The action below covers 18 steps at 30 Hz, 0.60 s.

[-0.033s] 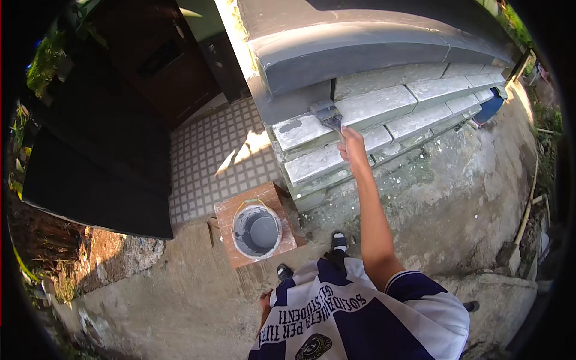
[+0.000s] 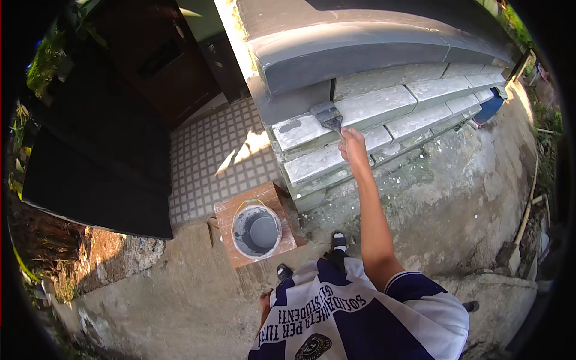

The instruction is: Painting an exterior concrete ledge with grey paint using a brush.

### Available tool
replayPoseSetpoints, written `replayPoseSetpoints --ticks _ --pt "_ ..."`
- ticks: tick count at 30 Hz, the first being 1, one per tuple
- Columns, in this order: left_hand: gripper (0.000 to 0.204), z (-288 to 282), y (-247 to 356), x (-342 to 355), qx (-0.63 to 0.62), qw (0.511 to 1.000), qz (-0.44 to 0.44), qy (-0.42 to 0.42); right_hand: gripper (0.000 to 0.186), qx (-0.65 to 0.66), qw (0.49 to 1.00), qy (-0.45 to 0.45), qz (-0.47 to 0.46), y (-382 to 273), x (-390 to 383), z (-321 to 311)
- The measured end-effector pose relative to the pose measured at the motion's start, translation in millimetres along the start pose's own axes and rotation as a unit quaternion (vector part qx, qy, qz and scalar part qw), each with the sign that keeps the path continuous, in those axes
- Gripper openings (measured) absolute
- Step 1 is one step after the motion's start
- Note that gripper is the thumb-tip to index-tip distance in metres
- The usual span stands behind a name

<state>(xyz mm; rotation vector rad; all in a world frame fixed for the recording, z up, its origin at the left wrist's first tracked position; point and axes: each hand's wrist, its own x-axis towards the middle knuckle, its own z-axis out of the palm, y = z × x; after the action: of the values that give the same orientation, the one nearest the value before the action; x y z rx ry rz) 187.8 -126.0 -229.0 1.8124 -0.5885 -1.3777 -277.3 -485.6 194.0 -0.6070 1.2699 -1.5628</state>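
Observation:
My right hand (image 2: 354, 146) is closed round the handle of a wide paintbrush (image 2: 329, 116). Grey paint coats the brush head, which is at the upper block ledge (image 2: 375, 107) where it meets the wall. Left of the brush, a darker grey patch (image 2: 290, 126) marks the pale ledge top. My left hand (image 2: 265, 299) hangs low beside my shirt, partly hidden, and its fingers are too small to read. A bucket (image 2: 277, 245) of grey paint, its yellow handle raised, stands on a brown wooden box (image 2: 238, 258) to the left of my feet.
Below the upper ledge runs a lower block step (image 2: 318, 165). A tiled porch floor (image 2: 207, 153) and a large dark panel (image 2: 102, 174) lie to the left. Something blue (image 2: 491, 109) sits at the steps' far end. A long-handled tool (image 2: 511, 255) lies on the right.
The brush head has shifted very slightly on the ledge, with my right hand still gripping it. Everything else looks the same.

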Motion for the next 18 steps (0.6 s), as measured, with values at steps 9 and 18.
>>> replayPoseSetpoints --ticks 9,18 --pt "0.013 4.2 -1.3 17.3 0.004 0.999 -0.038 0.027 0.024 0.041 0.998 -0.014 -0.052 -23.3 10.9 7.3" --pt "0.014 -6.6 13.9 20.6 0.012 0.999 0.014 -0.045 0.024 0.088 0.995 -0.033 -0.039 -30.8 -3.1 2.1"
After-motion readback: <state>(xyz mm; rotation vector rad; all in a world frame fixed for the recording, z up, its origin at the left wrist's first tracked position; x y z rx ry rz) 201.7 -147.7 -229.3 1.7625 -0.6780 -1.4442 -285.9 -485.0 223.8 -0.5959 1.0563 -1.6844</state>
